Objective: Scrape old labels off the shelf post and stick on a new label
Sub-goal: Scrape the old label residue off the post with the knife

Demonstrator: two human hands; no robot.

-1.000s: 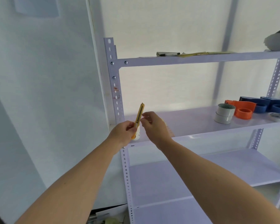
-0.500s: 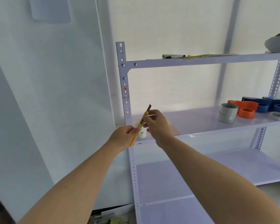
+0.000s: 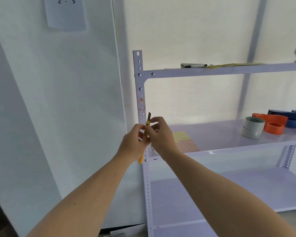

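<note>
Both arms reach out, left hand (image 3: 132,144) and right hand (image 3: 161,134) pinching the yellow knife (image 3: 146,132) (blade at 12 o'clock) beside the post (image 3: 140,93).

Two bare forearms are being shown rising from the lower edge toward the shelf post (image 3: 140,93). No sleeves, gloves, rings or watch are being worn on the visible parts. The left hand (image 3: 132,145) and right hand (image 3: 161,136) are being seen bare just below the post's reddish label remnants, fingernails short and unpainted.
</note>
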